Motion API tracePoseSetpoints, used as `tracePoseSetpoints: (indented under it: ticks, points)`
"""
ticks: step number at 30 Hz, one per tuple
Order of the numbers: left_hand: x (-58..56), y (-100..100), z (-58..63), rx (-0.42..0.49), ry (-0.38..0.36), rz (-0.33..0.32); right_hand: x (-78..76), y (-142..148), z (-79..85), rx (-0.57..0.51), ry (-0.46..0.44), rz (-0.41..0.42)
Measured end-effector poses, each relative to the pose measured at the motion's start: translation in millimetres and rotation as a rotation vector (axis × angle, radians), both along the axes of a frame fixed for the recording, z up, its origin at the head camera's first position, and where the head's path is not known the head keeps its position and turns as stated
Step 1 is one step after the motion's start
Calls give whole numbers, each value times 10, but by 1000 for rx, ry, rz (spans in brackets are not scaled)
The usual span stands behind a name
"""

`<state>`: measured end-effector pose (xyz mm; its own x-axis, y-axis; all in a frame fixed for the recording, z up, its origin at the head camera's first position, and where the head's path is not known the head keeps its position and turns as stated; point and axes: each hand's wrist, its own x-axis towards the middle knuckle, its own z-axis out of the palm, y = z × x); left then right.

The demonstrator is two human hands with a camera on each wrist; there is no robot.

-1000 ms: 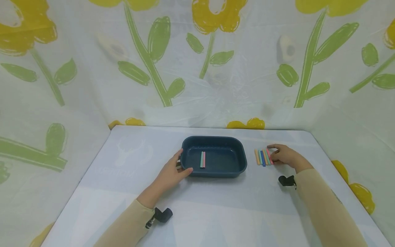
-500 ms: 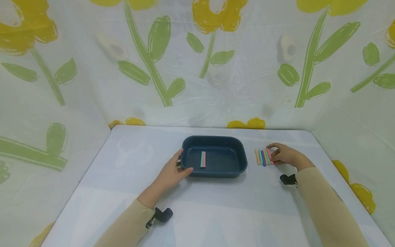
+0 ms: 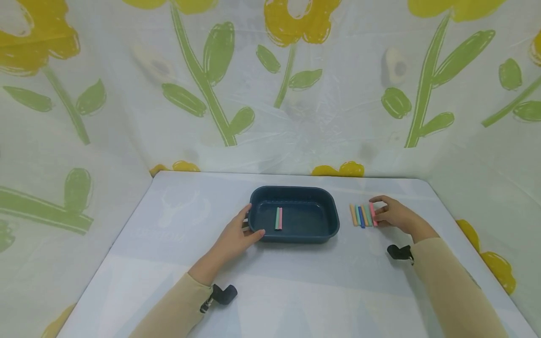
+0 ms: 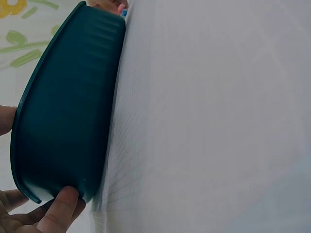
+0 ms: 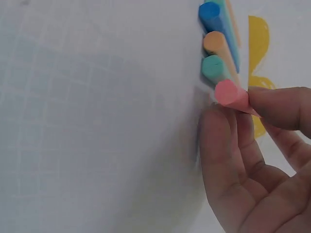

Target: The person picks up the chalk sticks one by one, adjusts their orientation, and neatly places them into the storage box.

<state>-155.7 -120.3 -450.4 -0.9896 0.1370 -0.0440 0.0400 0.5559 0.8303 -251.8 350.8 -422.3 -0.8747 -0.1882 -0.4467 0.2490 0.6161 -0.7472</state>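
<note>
Pinching pink chalk [image 5: 230, 94], right hand [image 3: 396, 216] curled, left hand [image 3: 232, 239] gripping tray [image 3: 296, 238]

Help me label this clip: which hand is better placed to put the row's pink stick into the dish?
Likely the right hand: it pinches that pink stick, while the left hand grips the dish at its left end.

No legible text in any view. Worktop [image 3: 296, 291], toward far left corner: pale antlered-head emblem [image 3: 181, 206], washed out; below it, nearer left edge, apparent lettering [image 3: 162, 234], too faint to read.
</note>
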Motion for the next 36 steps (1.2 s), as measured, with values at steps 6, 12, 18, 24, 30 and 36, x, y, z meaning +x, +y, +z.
tracePoseSetpoints:
  ticks: [6,12,18,24,30,36]
  points:
    - [1,9,-6,-2,-3,1,84,-22,59,-70,23,-6]
    - [15,7,8,-3,-10,1,129,-62,126,-112,50,-10]
    - [17,13,30,-11,-4,-3,193,-160,249,-186,53,-45]
    - [15,12,36,-10,2,-9,262,-280,346,-272,72,-66]
    - [22,-3,22,-10,-3,-6,300,-475,434,-334,69,-40]
    - [12,-5,7,-9,3,-13,335,-703,564,-391,58,-13]
